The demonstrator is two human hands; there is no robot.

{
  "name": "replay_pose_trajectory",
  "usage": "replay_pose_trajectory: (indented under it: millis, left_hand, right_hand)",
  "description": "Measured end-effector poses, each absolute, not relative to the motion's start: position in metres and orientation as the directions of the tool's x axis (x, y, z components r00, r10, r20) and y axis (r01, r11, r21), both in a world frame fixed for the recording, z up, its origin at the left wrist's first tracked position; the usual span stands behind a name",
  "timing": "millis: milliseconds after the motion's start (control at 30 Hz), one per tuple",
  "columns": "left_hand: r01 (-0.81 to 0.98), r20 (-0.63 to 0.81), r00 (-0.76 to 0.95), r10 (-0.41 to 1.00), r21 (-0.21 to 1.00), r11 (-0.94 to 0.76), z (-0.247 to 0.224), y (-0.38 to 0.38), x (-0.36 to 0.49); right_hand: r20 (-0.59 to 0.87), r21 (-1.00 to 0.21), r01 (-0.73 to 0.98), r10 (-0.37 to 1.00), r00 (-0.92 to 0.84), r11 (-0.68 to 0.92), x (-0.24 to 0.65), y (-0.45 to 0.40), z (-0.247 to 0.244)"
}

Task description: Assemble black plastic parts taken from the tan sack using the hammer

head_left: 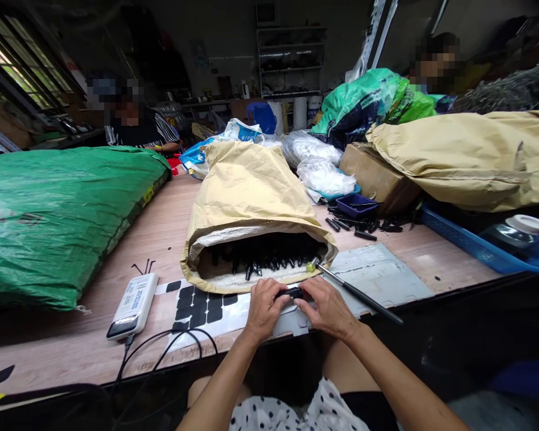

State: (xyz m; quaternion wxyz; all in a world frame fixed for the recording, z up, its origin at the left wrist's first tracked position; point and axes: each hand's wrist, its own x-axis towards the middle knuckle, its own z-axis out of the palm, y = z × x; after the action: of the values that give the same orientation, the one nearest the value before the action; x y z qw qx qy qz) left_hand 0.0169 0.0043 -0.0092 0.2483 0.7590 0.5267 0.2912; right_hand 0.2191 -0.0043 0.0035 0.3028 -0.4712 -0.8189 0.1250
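Between my two hands is a small black cylindrical part (293,293), held level just above the table's front edge. My left hand (266,308) grips one end with the thumb and fingers closed. On the other end, my right hand (327,306) pinches it the same way. Right behind them lies a tan woven sack (251,191), its mouth turned toward me. Many black parts (269,263) with pointed tips show inside it. A tool with a thin metal shaft and black handle (363,296) rests at the sack's right corner, beside my right hand.
A sheet of black square stickers (202,308) and a white power bank (133,305) with cables lie left. A green sack (63,209) fills the far left. Loose black parts (363,224), a purple tray (357,205) and a blue basket (467,239) are right. Two people sit across.
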Motion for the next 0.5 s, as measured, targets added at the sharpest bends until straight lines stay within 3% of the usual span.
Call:
replay_pose_trajectory:
  millis: [300, 500]
  left_hand:
    - [0.681, 0.168, 0.302, 0.938, 0.651, -0.336, -0.010, 0.004, 0.018]
    - [0.675, 0.160, 0.305, 0.939, 0.659, -0.331, -0.010, 0.005, 0.017]
  right_hand:
    - [0.357, -0.427, 0.717, 0.831, -0.426, 0.551, 0.214, 0.005, 0.000]
    - [0.380, -0.470, 0.652, 0.803, -0.459, 0.595, 0.213, 0.012, -0.005]
